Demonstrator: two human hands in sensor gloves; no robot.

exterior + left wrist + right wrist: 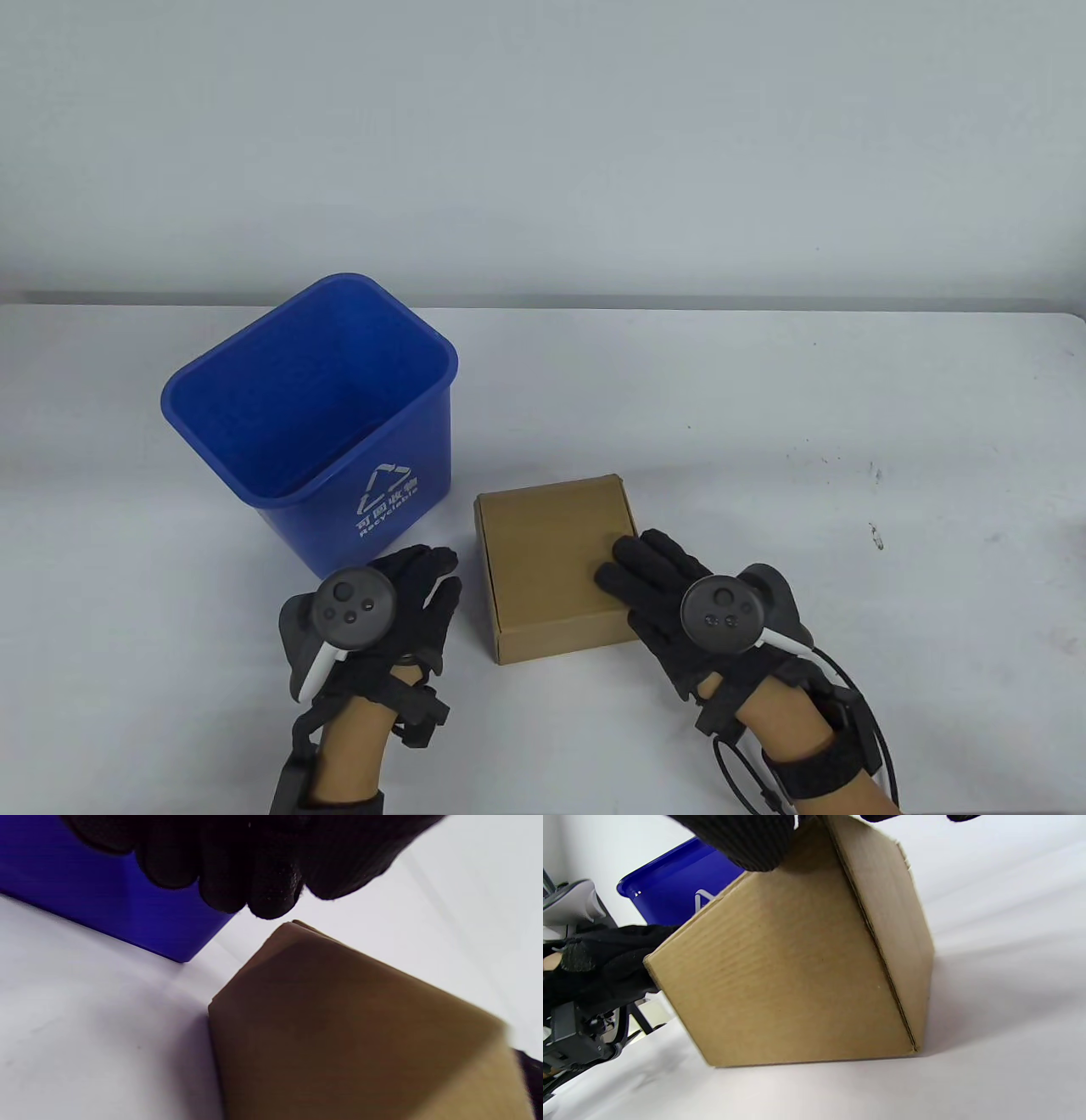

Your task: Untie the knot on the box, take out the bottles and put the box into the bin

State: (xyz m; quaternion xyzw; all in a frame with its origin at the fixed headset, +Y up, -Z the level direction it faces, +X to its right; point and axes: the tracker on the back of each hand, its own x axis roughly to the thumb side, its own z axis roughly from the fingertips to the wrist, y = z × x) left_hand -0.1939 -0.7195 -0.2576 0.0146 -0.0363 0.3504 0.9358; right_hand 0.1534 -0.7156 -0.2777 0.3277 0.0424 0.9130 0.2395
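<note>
The right hand (657, 586) lies flat on the box (547, 560), fingers straight and together, covering the lid's corner toward 4 o'clock; its fingertips reach toward 10 o'clock. In the right wrist view one gloved finger (742, 840) presses on the lid edge at the top of the frame. The left hand (416, 594) sits just beside the box at its 9 o'clock side, fingers loosely curled and holding nothing; the left wrist view shows the fingertips (271, 895) hanging above the box corner, with a sliver of bench between them, so they are apart from the cardboard.

The box is plain brown cardboard, lid closed, lying flat on the white bench (848, 475) at the middle front. It is nearly square, so a long axis is hard to call; its sides are turned slightly anticlockwise, the front face pointing toward about 7 o'clock. The right-hand corner of the lid is hidden under the glove.

The blue bin (322, 416) stands upright at 10 o'clock from the box, just beside it, mouth open upward, a white recycling mark on the wall facing 5 o'clock. Its floor is in shadow and hard to make out. Both forearms are cut off at the bottom edge.
</note>
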